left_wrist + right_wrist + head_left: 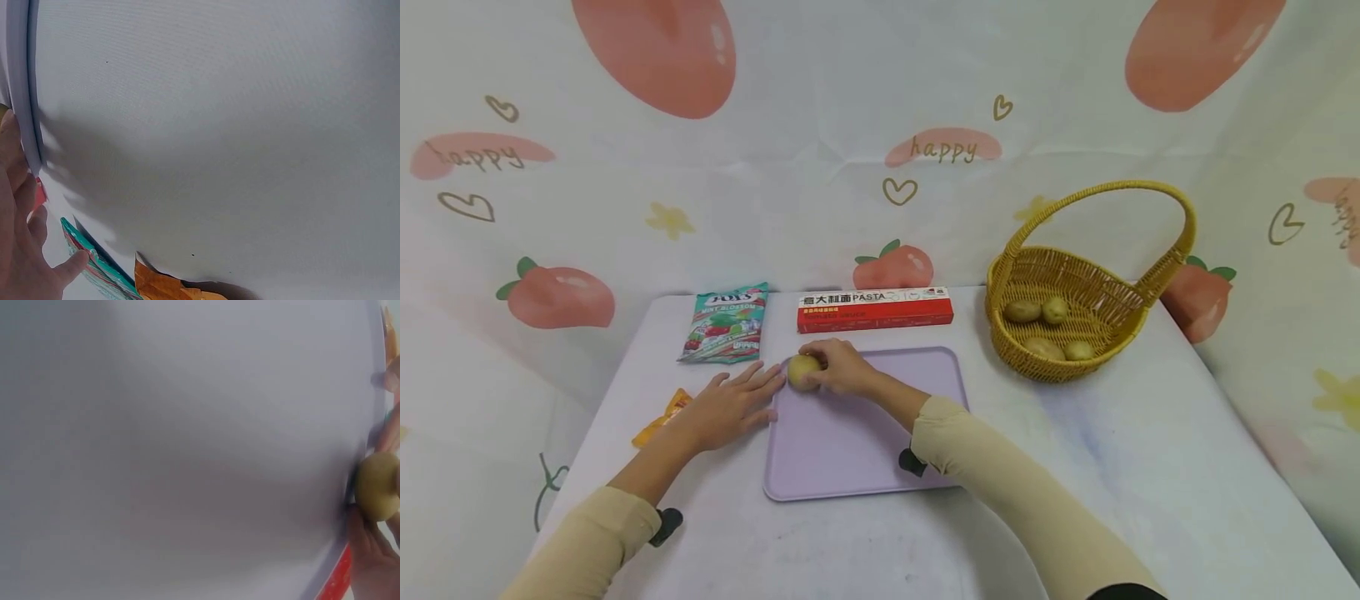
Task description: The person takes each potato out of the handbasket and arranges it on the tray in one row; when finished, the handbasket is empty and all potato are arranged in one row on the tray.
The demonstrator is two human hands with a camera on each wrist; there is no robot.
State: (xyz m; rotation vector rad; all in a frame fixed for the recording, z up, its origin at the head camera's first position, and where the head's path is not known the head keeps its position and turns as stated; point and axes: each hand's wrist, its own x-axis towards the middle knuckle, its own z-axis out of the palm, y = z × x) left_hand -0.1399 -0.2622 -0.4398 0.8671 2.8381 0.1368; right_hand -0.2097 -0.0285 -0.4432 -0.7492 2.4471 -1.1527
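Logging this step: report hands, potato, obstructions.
Right hand grips potato at tray's far-left corner. Left hand open, flat against the tray's left edge. Nothing blocking; basket apart, far right.

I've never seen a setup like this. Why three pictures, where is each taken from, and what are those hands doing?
No machine here: a person wears three cameras. The wide picture comes from the head; the two blurry close-ups come from the wrists. The right hand grips a potato at the far left corner of a lilac tray. The left hand rests flat on the table against the tray's edge. Behind lie a candy bag and a red pasta box; a yellow basket holds four more potatoes. An orange packet peeks out beside the left hand.
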